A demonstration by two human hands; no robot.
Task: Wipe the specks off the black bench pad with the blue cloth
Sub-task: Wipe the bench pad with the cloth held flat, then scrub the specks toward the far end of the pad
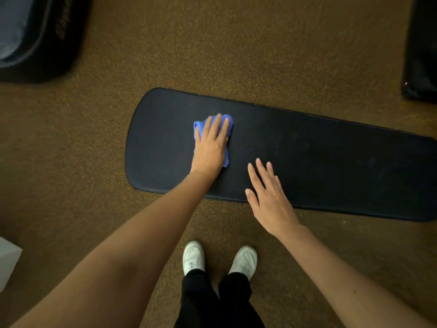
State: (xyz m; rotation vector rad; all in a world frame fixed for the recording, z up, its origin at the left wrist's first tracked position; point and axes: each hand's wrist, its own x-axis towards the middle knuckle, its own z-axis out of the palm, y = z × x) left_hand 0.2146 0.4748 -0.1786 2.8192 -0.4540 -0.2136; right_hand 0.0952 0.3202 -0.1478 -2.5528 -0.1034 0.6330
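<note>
While the right hand (272, 200) hovers flat-fingered, the left hand (210, 147) presses flat on the blue cloth (199, 127).

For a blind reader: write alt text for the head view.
A person's left hand presses a blue cloth flat on a black bench pad. The right hand hovers open over the pad's near edge; white shoes stand on brown floor.

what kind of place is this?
Probably a gym. A long black padded bench stands on speckled rubber-like flooring, with other dark padded equipment at the frame's edges. The left hand presses a blue cloth onto the bench.
</note>
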